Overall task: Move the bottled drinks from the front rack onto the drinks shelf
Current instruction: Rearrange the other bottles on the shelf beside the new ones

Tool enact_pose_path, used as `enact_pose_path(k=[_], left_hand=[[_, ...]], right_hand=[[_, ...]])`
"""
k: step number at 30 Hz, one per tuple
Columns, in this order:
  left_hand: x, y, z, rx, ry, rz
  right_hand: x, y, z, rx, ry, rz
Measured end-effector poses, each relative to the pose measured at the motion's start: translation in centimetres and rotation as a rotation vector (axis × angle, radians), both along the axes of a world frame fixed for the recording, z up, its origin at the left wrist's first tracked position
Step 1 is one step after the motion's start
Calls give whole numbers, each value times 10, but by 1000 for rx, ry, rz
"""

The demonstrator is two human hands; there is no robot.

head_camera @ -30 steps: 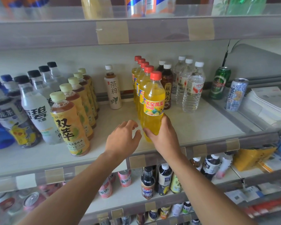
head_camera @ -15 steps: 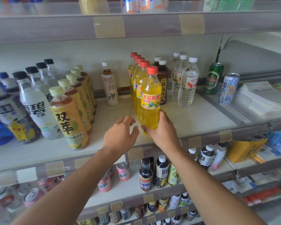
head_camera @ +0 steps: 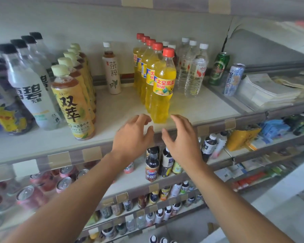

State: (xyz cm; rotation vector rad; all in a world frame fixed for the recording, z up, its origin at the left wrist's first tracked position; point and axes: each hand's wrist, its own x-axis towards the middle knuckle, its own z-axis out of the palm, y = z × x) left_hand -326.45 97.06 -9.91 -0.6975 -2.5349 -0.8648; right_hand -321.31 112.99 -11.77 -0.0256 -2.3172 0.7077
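Released a moment earlier, the red-capped yellow plastic pineapple-drink bottle (head_camera: 162, 88) stood fronting its row on the white drinks shelf (head_camera: 209, 107); right hand (head_camera: 182, 137) and left hand (head_camera: 132, 135) hung spread, empty, suggesting this placement was finished.

glossy plastic bottle (head_camera: 162, 88), matt shelf (head_camera: 209, 109)
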Motion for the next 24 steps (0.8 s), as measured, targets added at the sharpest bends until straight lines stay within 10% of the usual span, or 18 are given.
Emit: enact_pose_path(k=[10,24], left_hand=[[50,-27,-65,-58,6,-207],[104,-17,-307,-345,-565,-222]], right_hand=[[75,-22,-61,121,-174,-46],[162,-8,-322,-127,-724,-95]])
